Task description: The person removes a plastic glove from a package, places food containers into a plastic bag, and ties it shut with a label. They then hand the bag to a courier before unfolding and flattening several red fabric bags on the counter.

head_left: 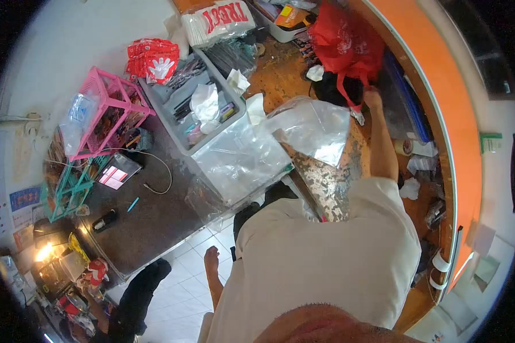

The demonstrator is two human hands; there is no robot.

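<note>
At the far right of the counter, my right hand is closed at the handle of a red plastic bag. The bag's body bulges beyond the hand, and the fingertips are partly hidden against it. Beneath one hanging strap lies a black item. My left hand hangs low beside my body, above the tiled floor, with its fingers curled and nothing visible in them. Left of the red bag, a clear plastic sheet or bag lies crumpled over the worn wooden counter.
A grey bin holds tissues and small packets. Clear bags lie before it. A pink basket, a phone and a blue pen are on the dark table. Another person's dark-clothed leg shows lower left.
</note>
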